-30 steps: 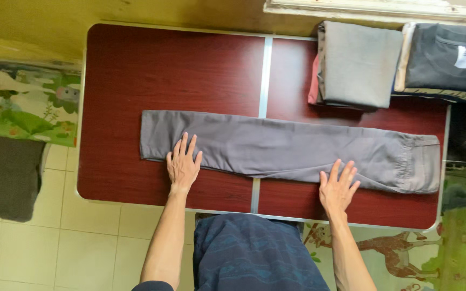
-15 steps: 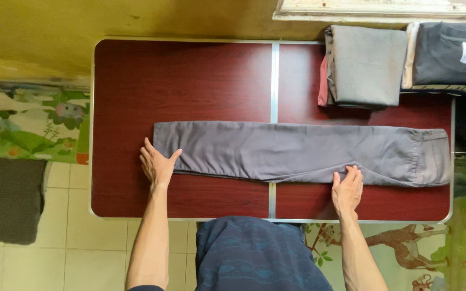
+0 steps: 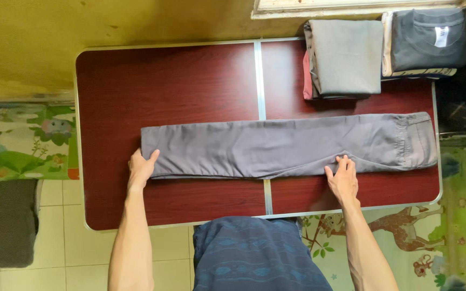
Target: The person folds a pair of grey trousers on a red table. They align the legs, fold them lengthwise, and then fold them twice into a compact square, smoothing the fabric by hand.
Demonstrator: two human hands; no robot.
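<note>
A pair of grey trousers [image 3: 281, 146], folded lengthwise, lies across a dark red folding table [image 3: 179, 86], leg ends at the left and waistband at the right. My left hand [image 3: 141, 167] grips the near corner of the leg ends, thumb on top of the cloth. My right hand [image 3: 343, 178] rests at the near edge of the trousers around the thigh, fingers curled on the fabric.
Two piles of folded clothes sit at the table's far right: a grey one [image 3: 346, 56] over a pink layer and a dark grey shirt [image 3: 427, 37]. A yellow wall runs behind the table. Patterned play mats [image 3: 22, 145] and tiled floor lie on both sides.
My left hand slid from flat on the leg to the leg ends and took hold of the corner. My right hand curled onto the near edge. The trousers lie straighter.
</note>
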